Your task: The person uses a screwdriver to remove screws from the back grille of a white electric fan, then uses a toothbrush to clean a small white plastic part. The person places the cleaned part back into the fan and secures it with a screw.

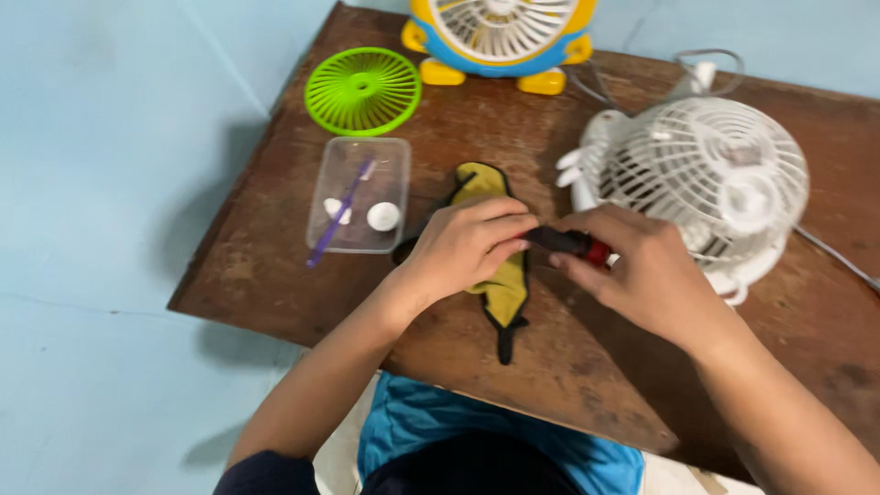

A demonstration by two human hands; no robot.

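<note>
A worn brown wooden table [275,247] stands against a pale blue wall and floor, its top crowded with small fan parts. At the centre, a person seated at the table's near edge brings both hands together over a yellow cloth with black trim [502,291] that lies flat on the wood. The left hand [463,246] and the right hand [632,270] are each closed on an end of a black and red tool [573,243], fingertips nearly meeting above the cloth; the tool's tip is hidden, so its kind cannot be told. Just beside the right hand sits a white desk fan [706,183], its grille facing up, a grey cable trailing behind it. To the left of the hands, a clear plastic tray [359,192] holds a purple brush and two white caps. Farther back lie a loose green fan grille [363,90] and a yellow and blue fan [500,37].
</note>
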